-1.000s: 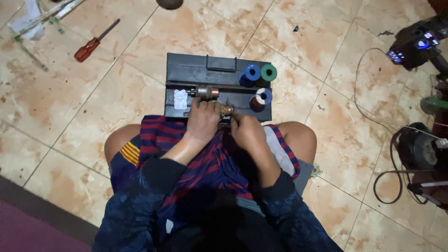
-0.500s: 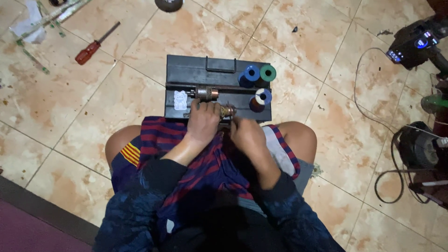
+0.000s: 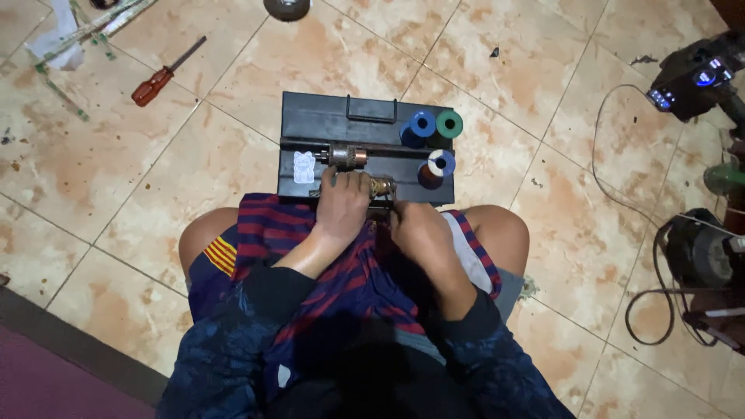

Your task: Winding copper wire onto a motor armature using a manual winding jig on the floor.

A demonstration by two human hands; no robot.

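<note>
Armature (image 3: 382, 186) axis crosswise; both hands (image 3: 341, 203) gripping.

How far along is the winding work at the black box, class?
Set out: wire spools stand on the black box, and a motor armature lies there. In hand: left hand and right hand grip a coppery part. The screwdriver lies untouched.

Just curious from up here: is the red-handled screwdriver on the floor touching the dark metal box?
Apart. The head view shows the red-handled screwdriver lying on bare tile, well left of the dark metal box.
</note>
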